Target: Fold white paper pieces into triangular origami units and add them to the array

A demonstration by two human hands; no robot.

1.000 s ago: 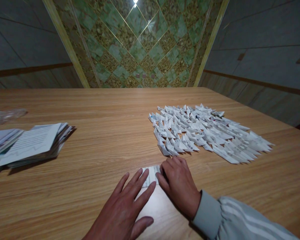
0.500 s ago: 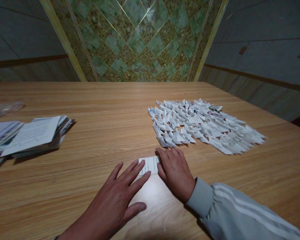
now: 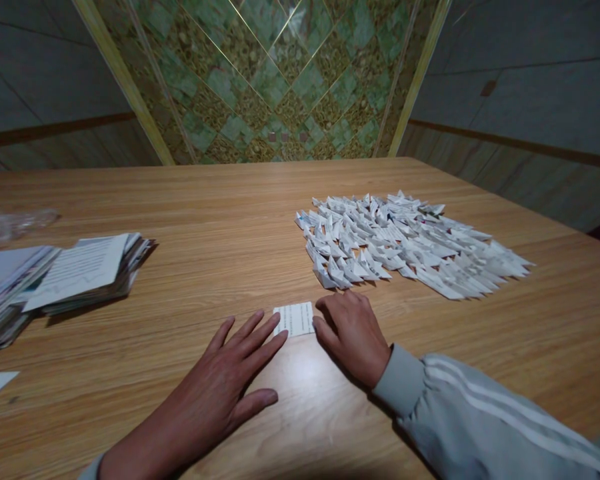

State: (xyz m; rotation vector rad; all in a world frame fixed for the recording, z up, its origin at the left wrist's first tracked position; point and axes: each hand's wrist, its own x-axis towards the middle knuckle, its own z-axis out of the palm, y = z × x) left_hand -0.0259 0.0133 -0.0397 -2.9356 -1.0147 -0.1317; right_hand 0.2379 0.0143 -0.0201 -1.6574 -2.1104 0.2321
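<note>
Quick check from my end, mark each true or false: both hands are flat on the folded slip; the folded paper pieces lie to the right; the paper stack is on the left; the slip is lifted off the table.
1. Both hands press the folded slip: true; left hand and right hand touch it.
2. Pile of folded pieces lies right: true.
3. Paper stack lies left: true.
4. Slip is lifted: false; it lies on the table.

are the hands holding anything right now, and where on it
Nothing is lifted. Both hands press a small folded paper flat on the table: the left hand fingertips on its left edge, the right hand on its right edge.
</note>
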